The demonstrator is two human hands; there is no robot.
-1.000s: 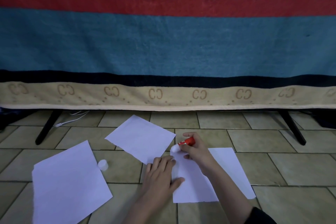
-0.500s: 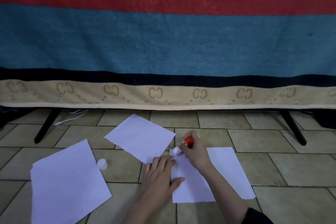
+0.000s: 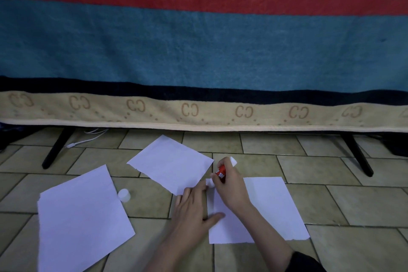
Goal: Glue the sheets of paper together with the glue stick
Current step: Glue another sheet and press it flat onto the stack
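Note:
Three white paper sheets lie on the tiled floor: one at the left point(image 3: 81, 216), one in the middle point(image 3: 170, 164), one at the right point(image 3: 271, 207). My right hand point(image 3: 231, 187) grips a red glue stick point(image 3: 221, 173) with its white tip down on the right sheet's top left corner. My left hand point(image 3: 192, 210) rests flat with straight fingers on that sheet's left edge, thumb on the paper. The stick's white cap point(image 3: 123, 195) lies on the floor beside the left sheet.
A blue blanket point(image 3: 198, 46) with a red stripe and a beige border hangs over a frame just behind the sheets. Black frame legs point(image 3: 56, 148) point(image 3: 358, 154) stand on the floor at left and right. A white cable point(image 3: 88, 138) lies under the blanket.
The glue stick has tilted more upright and its tip has slid a little down along the right sheet's corner. My left hand has stayed in place.

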